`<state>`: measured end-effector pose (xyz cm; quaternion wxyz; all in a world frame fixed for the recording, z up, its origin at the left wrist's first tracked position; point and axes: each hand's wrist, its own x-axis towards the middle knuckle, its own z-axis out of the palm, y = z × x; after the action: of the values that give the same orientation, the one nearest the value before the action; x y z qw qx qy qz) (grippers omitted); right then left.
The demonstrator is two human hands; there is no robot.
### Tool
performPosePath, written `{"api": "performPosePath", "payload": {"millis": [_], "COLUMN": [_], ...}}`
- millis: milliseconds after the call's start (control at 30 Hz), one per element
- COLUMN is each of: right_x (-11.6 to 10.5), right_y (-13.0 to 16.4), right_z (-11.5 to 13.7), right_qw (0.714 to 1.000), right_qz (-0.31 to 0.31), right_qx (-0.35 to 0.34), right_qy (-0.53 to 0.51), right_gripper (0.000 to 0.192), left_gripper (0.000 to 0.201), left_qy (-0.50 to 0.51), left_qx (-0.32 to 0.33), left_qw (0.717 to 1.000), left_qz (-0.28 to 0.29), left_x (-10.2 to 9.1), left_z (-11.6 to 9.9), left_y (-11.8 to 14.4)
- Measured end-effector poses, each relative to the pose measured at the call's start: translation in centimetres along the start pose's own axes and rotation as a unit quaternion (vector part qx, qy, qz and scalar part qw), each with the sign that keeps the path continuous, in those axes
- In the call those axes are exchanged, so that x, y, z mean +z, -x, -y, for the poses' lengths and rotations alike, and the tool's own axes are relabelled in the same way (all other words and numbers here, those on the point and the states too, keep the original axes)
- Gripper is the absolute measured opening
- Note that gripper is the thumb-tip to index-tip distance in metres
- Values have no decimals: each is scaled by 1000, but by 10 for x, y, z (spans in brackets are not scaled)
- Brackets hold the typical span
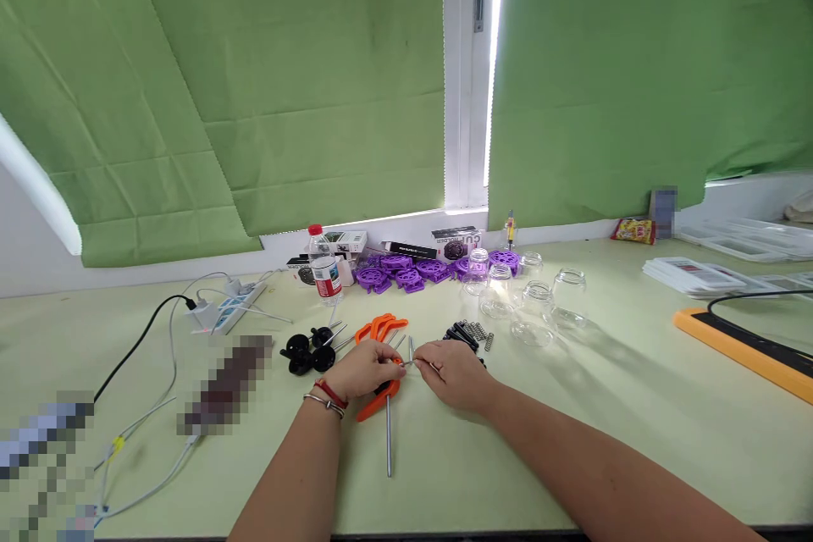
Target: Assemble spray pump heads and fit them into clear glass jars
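Left hand (365, 368) clenched on orange plastic clamp piece (379, 394), pressed to pale green surface (572, 406). Long steel rod (389, 436) runs from it toward the body. Right hand (454, 373) pinches small metal pin (412, 362), long axis pointing left at clamp, nearly touching.

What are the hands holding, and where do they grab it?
Left hand grips an orange clamp part at its top; right hand pinches a small metal pin's end.

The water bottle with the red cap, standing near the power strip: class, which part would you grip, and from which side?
Grip the water bottle around its middle, at the label, coming from the near side. It stands upright and its round body lets fingers wrap it. Purple parts and boxes crowd it right and behind; the near table is open.
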<state>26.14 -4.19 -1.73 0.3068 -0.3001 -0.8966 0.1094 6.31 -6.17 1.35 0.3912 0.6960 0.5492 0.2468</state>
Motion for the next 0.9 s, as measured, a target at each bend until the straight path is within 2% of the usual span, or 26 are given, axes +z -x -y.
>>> {"api": "performPosePath", "payload": {"millis": [100,233,300,400,533,633,733,833,900], "right_x": [-2,-2,2,14,30,34,25,12,6], "right_y": [1,-2,-5,-10,-14,-16,-15,-11,-7], "right_z": [0,2,3,3,-2,-4,-1,6,11], "right_qw": [999,992,986,974,967,973,983,994,978], "right_qz": [-34,-61,-30,44,90,93,77,15,3], "right_qx": [5,61,72,52,40,51,77,112,127], "right_qy": [22,94,147,215,234,204,151,-4,-163], "right_gripper": [17,21,24,20,17,18,24,31,38], "left_gripper": [15,14,19,25,26,29,34,36,37], "left_qy": [-7,-15,7,69,138,150,152,153,149], "left_qx": [-19,-49,-62,-88,-106,-111,-105,-93,-80], "left_qw": [1000,998,996,988,970,961,956,955,957], "left_qz": [-18,-48,-64,-107,-171,-204,-225,-237,-238], "left_x": [-3,-7,-9,-11,-12,-13,-15,-13,-9], "left_z": [3,5,2,-4,-4,2,5,1,-3], "left_y": [-1,-2,-1,1,-2,-6,-8,-7,-7]}}
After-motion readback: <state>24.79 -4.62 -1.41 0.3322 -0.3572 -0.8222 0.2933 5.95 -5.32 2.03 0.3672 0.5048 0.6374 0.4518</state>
